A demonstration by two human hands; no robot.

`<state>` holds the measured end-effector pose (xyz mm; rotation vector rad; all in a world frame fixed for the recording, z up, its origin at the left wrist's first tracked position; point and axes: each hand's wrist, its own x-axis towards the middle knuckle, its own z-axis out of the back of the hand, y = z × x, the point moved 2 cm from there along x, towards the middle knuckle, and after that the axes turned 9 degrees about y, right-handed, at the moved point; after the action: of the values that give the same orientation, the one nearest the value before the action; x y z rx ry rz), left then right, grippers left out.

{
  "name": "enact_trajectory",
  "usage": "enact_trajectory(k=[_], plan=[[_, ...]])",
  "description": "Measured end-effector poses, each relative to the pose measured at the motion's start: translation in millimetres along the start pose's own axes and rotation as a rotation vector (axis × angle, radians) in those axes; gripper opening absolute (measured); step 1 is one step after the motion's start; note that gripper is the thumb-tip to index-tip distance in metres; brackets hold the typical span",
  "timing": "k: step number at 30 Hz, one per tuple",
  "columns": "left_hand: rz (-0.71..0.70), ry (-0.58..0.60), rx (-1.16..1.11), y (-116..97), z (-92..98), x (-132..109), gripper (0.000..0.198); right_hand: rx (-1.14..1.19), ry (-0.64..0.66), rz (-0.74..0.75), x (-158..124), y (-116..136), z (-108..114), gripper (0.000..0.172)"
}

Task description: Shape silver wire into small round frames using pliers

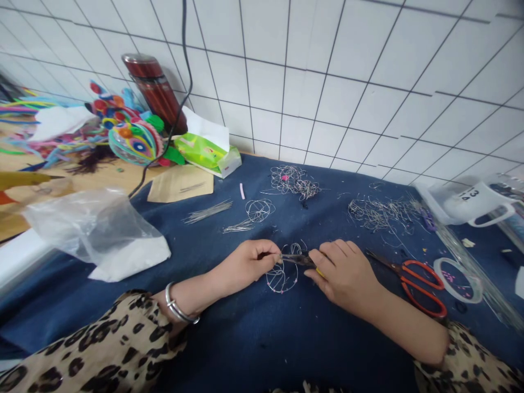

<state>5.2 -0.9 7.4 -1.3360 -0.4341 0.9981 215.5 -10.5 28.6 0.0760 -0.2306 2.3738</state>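
In the middle of the dark blue cloth, my left hand [256, 263] pinches the upper left of a round wire piece [281, 279] dotted with small pink beads. My right hand [343, 275] is closed around pliers [298, 258] with yellow showing at the handle. The pliers' jaws point left and meet the wire close to my left fingertips; the exact grip there is too small to tell. Just beyond my left hand lie a coiled wire ring [260, 209] and short cut wires [238, 226]. A bundle of straight wires [208, 212] is farther left.
Red-handled scissors [421, 284] and a clear ring-shaped dish [457, 280] with pink beads lie right. Tangled wire [380, 213] sits behind them, near a white cup [477, 203]. At left are a plastic bag [98, 226], tissue pack [207, 153], red flask [158, 93] and colourful crafts [137, 142].
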Motion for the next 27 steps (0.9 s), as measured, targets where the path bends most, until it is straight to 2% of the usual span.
enact_trajectory(k=[9, 14, 27], plan=[[-0.051, 0.002, 0.068, -2.8, 0.1, 1.5, 0.013, 0.009, 0.049, 0.002, -0.1, 0.5, 1.4, 0.03], [-0.058, 0.022, 0.084, -2.7, 0.0, 1.8, 0.013, -0.016, 0.021, -0.002, -1.5, 3.0, 3.4, 0.029], [-0.02, 0.055, 0.081, -1.6, -0.4, 1.3, 0.015, -0.128, 0.021, 0.06, -0.1, 2.0, 2.1, 0.029]])
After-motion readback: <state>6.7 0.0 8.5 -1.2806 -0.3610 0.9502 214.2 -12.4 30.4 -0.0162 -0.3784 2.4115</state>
